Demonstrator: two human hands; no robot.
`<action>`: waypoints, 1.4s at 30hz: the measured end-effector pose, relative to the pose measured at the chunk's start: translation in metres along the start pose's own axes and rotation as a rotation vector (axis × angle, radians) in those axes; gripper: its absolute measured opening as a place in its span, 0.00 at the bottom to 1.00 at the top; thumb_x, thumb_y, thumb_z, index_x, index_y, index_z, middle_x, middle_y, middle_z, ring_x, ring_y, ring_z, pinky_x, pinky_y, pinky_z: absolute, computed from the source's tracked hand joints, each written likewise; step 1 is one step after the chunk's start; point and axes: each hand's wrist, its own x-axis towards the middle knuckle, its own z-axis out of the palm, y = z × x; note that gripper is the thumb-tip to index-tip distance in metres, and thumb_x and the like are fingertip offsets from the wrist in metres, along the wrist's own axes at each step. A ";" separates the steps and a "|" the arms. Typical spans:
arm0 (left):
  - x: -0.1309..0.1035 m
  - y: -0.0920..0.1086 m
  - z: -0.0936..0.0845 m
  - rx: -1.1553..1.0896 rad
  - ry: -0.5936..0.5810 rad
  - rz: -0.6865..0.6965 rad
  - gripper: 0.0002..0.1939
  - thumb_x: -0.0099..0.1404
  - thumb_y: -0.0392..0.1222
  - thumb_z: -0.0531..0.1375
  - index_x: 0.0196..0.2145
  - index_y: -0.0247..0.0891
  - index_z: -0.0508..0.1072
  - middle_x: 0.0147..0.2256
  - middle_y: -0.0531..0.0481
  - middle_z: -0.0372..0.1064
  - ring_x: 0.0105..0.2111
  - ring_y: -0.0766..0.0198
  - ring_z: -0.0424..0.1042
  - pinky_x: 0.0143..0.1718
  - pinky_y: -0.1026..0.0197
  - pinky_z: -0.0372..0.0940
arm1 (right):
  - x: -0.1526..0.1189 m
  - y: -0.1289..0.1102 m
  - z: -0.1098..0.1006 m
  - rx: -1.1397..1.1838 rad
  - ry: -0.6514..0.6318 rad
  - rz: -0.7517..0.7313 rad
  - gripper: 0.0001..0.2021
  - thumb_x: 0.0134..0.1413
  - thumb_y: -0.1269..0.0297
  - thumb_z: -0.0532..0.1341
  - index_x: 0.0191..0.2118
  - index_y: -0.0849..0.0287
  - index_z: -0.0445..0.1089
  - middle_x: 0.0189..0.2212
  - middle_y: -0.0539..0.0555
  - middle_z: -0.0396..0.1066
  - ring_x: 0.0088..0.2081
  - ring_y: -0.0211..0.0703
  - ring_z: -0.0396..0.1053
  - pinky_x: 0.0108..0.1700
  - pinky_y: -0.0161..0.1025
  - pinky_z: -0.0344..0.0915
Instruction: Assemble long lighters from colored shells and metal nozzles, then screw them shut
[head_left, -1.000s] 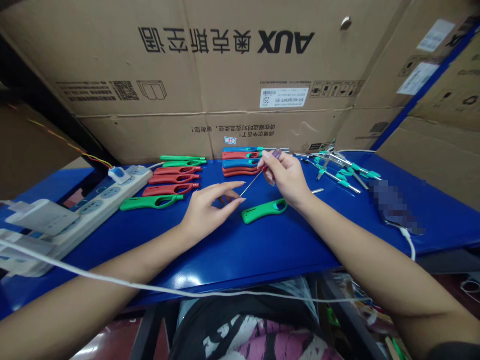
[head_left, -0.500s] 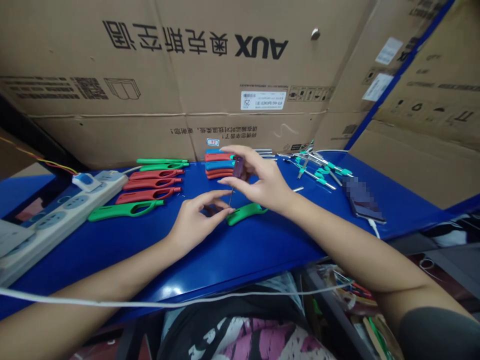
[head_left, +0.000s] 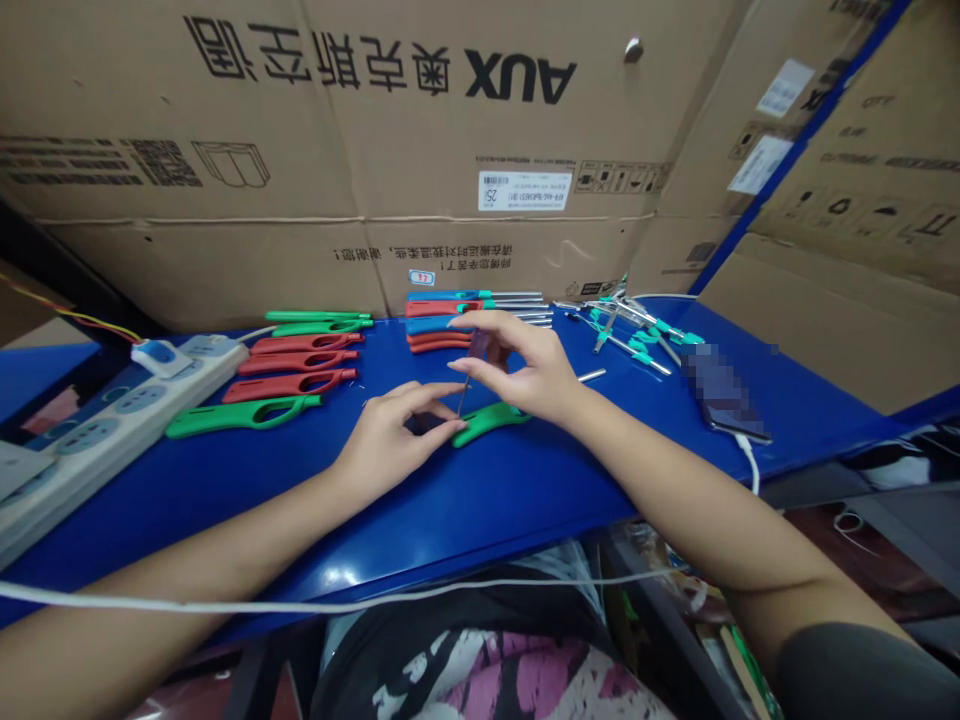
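A green lighter handle lies on the blue table in front of me. With thumb and fingers, my left hand pinches its left end. My right hand grips a screwdriver by its dark purple handle. The thin shaft points down, its tip at the left end of the green handle beside my left fingertips. My fingers hide part of the tip. A metal tube shows just past my right hand, at the far end of the green handle; I cannot tell whether they are joined.
Red lighter handles and green ones lie in a row at left, beside a power strip. Blue and red lighters with metal tubes are stacked behind my hands. Metal tubes with teal parts and a charging phone are at right. A white cable crosses in front.
Both hands keep nearly the same hold on the screwdriver and green lighter handle. The camera view has shifted slightly, and more of the metal tube shows beyond my right hand.
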 end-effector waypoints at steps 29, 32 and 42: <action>0.004 -0.005 -0.001 0.063 -0.156 0.041 0.29 0.60 0.51 0.69 0.56 0.40 0.71 0.49 0.45 0.75 0.48 0.54 0.75 0.51 0.51 0.71 | -0.007 -0.004 0.005 -0.241 -0.017 -0.109 0.25 0.69 0.63 0.52 0.68 0.54 0.53 0.57 0.56 0.70 0.40 0.38 0.74 0.46 0.39 0.74; 0.004 -0.006 -0.001 0.085 -0.218 0.061 0.26 0.61 0.49 0.69 0.54 0.39 0.72 0.49 0.45 0.76 0.49 0.54 0.74 0.53 0.51 0.70 | -0.007 -0.004 0.005 -0.283 -0.006 -0.118 0.24 0.68 0.64 0.53 0.67 0.55 0.55 0.56 0.56 0.71 0.40 0.39 0.74 0.45 0.39 0.74; 0.005 -0.007 -0.001 0.107 -0.259 0.083 0.21 0.62 0.48 0.67 0.51 0.40 0.75 0.45 0.47 0.77 0.45 0.55 0.74 0.50 0.52 0.70 | -0.008 -0.002 0.007 -0.294 -0.021 -0.159 0.24 0.68 0.64 0.53 0.68 0.55 0.54 0.56 0.56 0.72 0.43 0.40 0.75 0.47 0.40 0.75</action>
